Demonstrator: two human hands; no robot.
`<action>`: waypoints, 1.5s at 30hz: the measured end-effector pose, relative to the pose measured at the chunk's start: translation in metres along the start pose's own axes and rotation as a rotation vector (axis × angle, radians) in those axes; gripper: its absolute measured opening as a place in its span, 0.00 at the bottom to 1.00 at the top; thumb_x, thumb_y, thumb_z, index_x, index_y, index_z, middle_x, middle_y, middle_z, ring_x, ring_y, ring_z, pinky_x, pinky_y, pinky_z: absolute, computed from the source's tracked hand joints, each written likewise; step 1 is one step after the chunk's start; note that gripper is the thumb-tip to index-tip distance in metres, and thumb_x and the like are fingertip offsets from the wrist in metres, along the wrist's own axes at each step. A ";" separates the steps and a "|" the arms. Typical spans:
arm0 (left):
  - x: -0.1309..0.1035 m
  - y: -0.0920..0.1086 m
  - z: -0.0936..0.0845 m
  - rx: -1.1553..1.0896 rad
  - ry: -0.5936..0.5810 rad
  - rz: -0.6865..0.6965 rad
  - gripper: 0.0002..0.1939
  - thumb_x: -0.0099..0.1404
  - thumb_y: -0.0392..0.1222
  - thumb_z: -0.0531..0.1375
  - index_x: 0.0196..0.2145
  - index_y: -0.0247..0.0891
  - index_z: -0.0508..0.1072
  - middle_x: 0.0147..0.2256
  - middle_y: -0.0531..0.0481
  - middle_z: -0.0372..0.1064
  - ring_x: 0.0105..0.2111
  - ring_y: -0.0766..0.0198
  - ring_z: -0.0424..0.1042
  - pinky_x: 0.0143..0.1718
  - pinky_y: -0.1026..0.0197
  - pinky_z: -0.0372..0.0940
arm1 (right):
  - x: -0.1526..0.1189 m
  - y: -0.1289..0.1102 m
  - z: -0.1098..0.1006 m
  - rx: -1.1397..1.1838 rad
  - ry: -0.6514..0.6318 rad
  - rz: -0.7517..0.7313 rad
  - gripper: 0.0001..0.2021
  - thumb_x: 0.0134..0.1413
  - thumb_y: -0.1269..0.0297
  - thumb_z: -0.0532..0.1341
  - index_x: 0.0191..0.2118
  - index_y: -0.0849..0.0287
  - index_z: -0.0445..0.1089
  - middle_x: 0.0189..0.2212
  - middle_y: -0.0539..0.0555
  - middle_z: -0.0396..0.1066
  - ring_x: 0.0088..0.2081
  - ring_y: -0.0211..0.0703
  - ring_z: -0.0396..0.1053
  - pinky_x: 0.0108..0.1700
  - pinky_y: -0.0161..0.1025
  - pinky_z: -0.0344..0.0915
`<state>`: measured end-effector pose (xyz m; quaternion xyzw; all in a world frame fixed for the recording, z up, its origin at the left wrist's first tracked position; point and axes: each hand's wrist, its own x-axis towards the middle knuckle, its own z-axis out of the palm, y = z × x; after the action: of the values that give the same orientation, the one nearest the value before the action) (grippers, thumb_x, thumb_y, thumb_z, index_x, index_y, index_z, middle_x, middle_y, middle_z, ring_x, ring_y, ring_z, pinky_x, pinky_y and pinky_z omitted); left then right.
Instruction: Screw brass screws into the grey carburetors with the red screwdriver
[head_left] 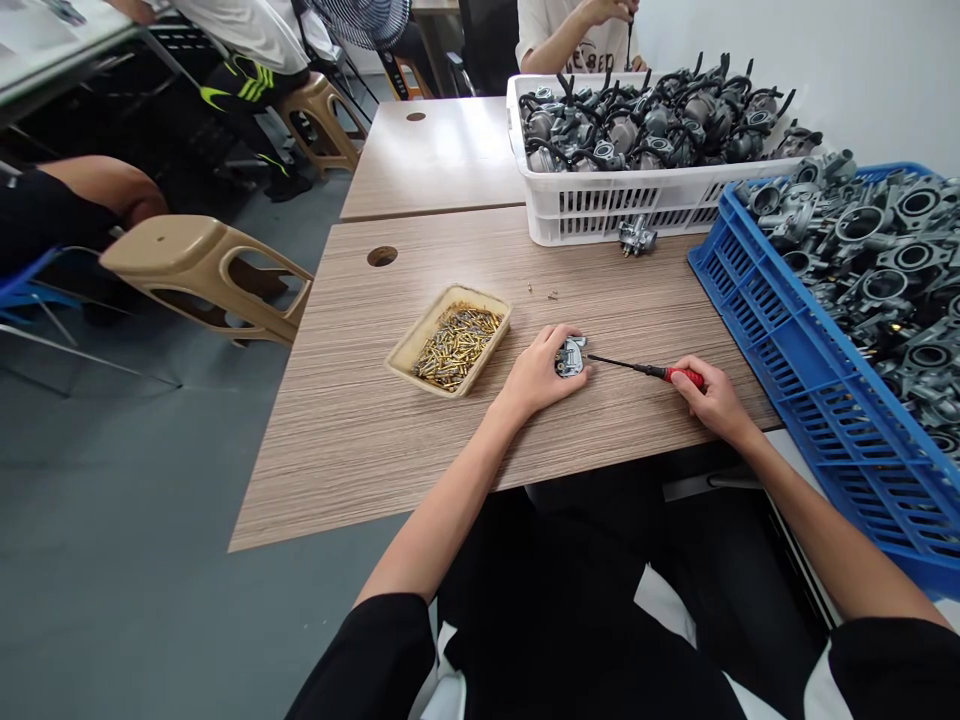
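My left hand (538, 375) is closed around a small grey metal carburetor body (572, 357), holding it down on the wood-grain table. In my right hand (712, 400) is a screwdriver (651, 370) with a red and black handle and a long dark shaft. Its tip points left and ends at the right side of the carburetor body; whether it touches is too small to tell. Left of my left hand stands a cream tray (397, 366) full of small brass jets (453, 352). A few loose brass pieces (553, 295) lie beyond my hands.
A white crate (570, 205) of carburetors with black hoses stands at the back, one carburetor (637, 236) beside it. A blue crate (795, 350) of metal bodies is at the right. Across the table (322, 430), a person (559, 40) works. Stools (172, 240) stand left.
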<state>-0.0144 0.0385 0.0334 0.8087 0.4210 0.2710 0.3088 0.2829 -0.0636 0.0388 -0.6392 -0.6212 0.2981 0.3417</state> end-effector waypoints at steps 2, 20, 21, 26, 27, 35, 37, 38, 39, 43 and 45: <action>0.000 0.000 0.000 0.002 -0.001 0.000 0.23 0.65 0.50 0.65 0.56 0.45 0.70 0.56 0.46 0.72 0.57 0.49 0.75 0.62 0.47 0.70 | 0.000 0.000 0.000 -0.003 0.001 -0.002 0.22 0.66 0.37 0.59 0.36 0.53 0.70 0.19 0.46 0.59 0.22 0.42 0.60 0.27 0.40 0.57; 0.000 -0.001 0.001 -0.001 0.002 -0.001 0.23 0.66 0.51 0.65 0.56 0.45 0.70 0.57 0.45 0.72 0.57 0.49 0.74 0.62 0.47 0.70 | 0.000 0.007 -0.001 0.045 -0.025 0.001 0.17 0.63 0.44 0.63 0.44 0.53 0.68 0.23 0.45 0.61 0.22 0.40 0.59 0.26 0.39 0.58; 0.000 -0.001 0.001 0.000 0.000 -0.004 0.23 0.65 0.51 0.65 0.56 0.45 0.70 0.57 0.45 0.72 0.57 0.48 0.74 0.62 0.47 0.70 | 0.000 0.008 -0.001 0.049 -0.027 0.004 0.17 0.63 0.44 0.63 0.43 0.53 0.68 0.23 0.45 0.60 0.22 0.40 0.59 0.26 0.39 0.58; 0.000 -0.001 0.001 0.002 -0.001 -0.006 0.23 0.65 0.50 0.65 0.56 0.46 0.70 0.57 0.46 0.72 0.57 0.48 0.74 0.62 0.47 0.70 | 0.000 0.009 -0.001 0.055 -0.025 0.007 0.21 0.65 0.38 0.61 0.40 0.53 0.68 0.21 0.45 0.58 0.22 0.40 0.58 0.26 0.39 0.57; 0.000 -0.001 0.001 0.002 0.000 -0.004 0.23 0.65 0.50 0.65 0.56 0.46 0.70 0.57 0.46 0.72 0.57 0.49 0.74 0.62 0.47 0.70 | 0.000 0.008 0.000 0.051 -0.024 0.008 0.22 0.65 0.37 0.60 0.40 0.53 0.69 0.21 0.45 0.58 0.22 0.40 0.58 0.26 0.39 0.56; 0.000 0.000 0.000 0.026 -0.003 0.006 0.23 0.65 0.49 0.65 0.56 0.45 0.70 0.57 0.46 0.72 0.57 0.48 0.74 0.61 0.48 0.71 | 0.002 0.000 0.001 -0.051 -0.002 -0.084 0.25 0.67 0.36 0.58 0.35 0.55 0.70 0.25 0.48 0.63 0.27 0.41 0.59 0.32 0.40 0.58; 0.000 0.000 0.000 0.026 -0.001 0.011 0.23 0.65 0.49 0.65 0.56 0.45 0.70 0.56 0.46 0.72 0.57 0.48 0.75 0.61 0.48 0.71 | 0.002 -0.001 0.001 -0.058 0.005 -0.098 0.26 0.67 0.36 0.58 0.34 0.56 0.70 0.25 0.48 0.63 0.27 0.40 0.59 0.32 0.40 0.58; 0.000 0.000 0.001 0.026 0.000 0.012 0.23 0.65 0.49 0.65 0.56 0.45 0.70 0.56 0.46 0.72 0.57 0.48 0.75 0.61 0.48 0.71 | 0.002 0.000 0.001 -0.049 0.002 -0.091 0.26 0.67 0.36 0.57 0.34 0.55 0.70 0.24 0.48 0.62 0.26 0.40 0.58 0.32 0.40 0.57; 0.000 0.000 0.001 0.027 0.001 0.013 0.23 0.65 0.49 0.65 0.56 0.45 0.70 0.56 0.46 0.72 0.57 0.48 0.75 0.61 0.48 0.71 | 0.002 0.001 0.001 -0.033 -0.004 -0.078 0.26 0.67 0.35 0.57 0.34 0.55 0.70 0.23 0.47 0.61 0.25 0.40 0.58 0.31 0.40 0.57; 0.000 0.001 0.001 0.028 -0.001 0.009 0.23 0.65 0.49 0.65 0.56 0.45 0.70 0.56 0.46 0.72 0.57 0.48 0.74 0.61 0.47 0.71 | 0.001 0.006 -0.001 0.083 -0.026 0.000 0.26 0.66 0.33 0.58 0.37 0.54 0.69 0.17 0.44 0.58 0.20 0.39 0.57 0.25 0.39 0.55; 0.000 0.001 0.001 0.028 -0.001 0.005 0.23 0.65 0.50 0.65 0.56 0.45 0.70 0.56 0.45 0.72 0.57 0.48 0.74 0.61 0.47 0.71 | 0.001 0.007 -0.001 0.139 -0.027 0.021 0.26 0.65 0.33 0.59 0.37 0.54 0.69 0.17 0.44 0.58 0.18 0.38 0.57 0.24 0.38 0.55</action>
<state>-0.0132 0.0379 0.0332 0.8141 0.4224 0.2657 0.2970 0.2885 -0.0627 0.0337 -0.6163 -0.5967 0.3527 0.3740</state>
